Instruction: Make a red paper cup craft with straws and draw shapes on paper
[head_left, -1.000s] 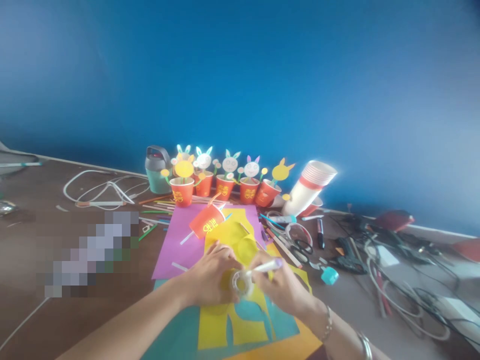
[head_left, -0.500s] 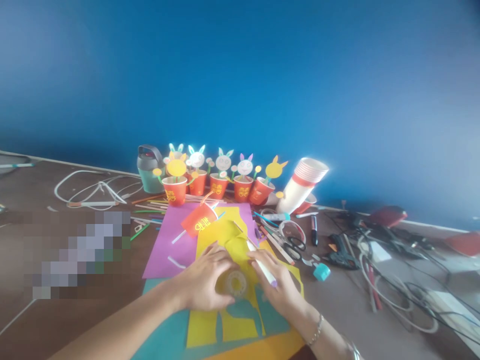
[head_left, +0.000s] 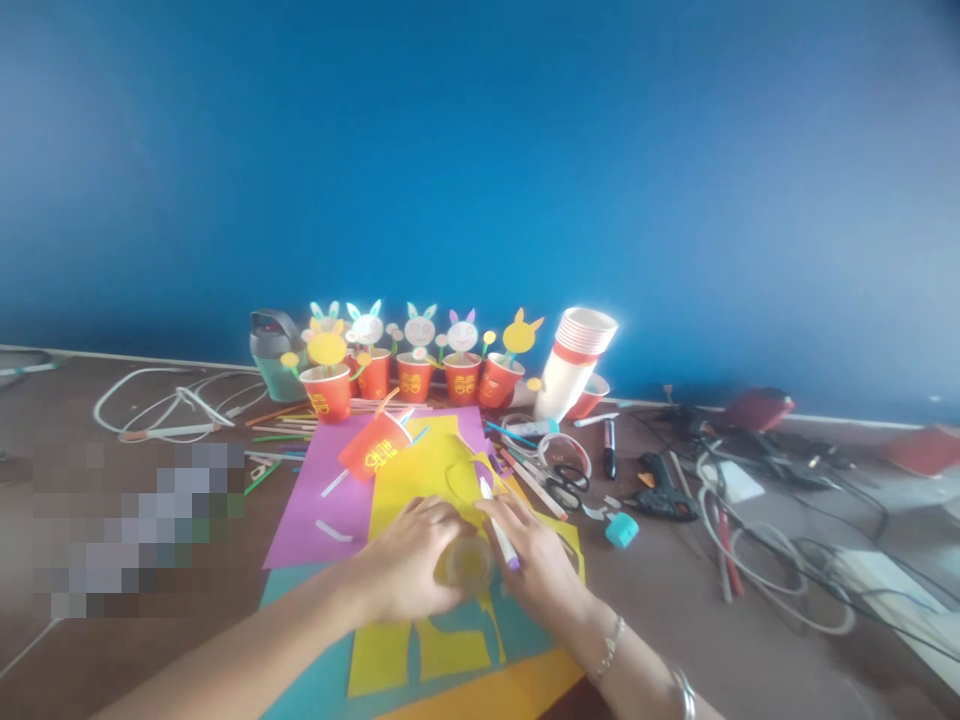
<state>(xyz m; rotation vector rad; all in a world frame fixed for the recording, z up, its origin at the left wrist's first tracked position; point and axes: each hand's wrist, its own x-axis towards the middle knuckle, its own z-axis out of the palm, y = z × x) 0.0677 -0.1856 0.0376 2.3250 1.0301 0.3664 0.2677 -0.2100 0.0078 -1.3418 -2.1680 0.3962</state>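
My left hand point(head_left: 409, 560) curls around a roll of clear tape point(head_left: 469, 566), gripping its left side just above the yellow paper point(head_left: 405, 490). The roll looks blurred and see-through. Between the fingers of my right hand point(head_left: 536, 560) is a white marker pen point(head_left: 501, 530) with a purple end, slanting down to the right. Cut shapes and gaps show in the yellow paper, with blue paper point(head_left: 300, 600) beneath. A red paper cup point(head_left: 375, 445) lies on its side beyond my hands, across the purple paper point(head_left: 300, 520) and the yellow.
Red cups with paper bunny faces point(head_left: 420, 325) stand along the blue wall. Right of them leans a stack of white cups point(head_left: 574, 360). Black scissors point(head_left: 568, 485), a turquoise block point(head_left: 622, 530), a glue gun point(head_left: 664, 488) and tangled cables point(head_left: 780, 590) lie at the right.
The view has shifted, so the table's contents sit slightly further left. Both hands keep their hold; the tape roll appears turned, its ring face less clear than before.
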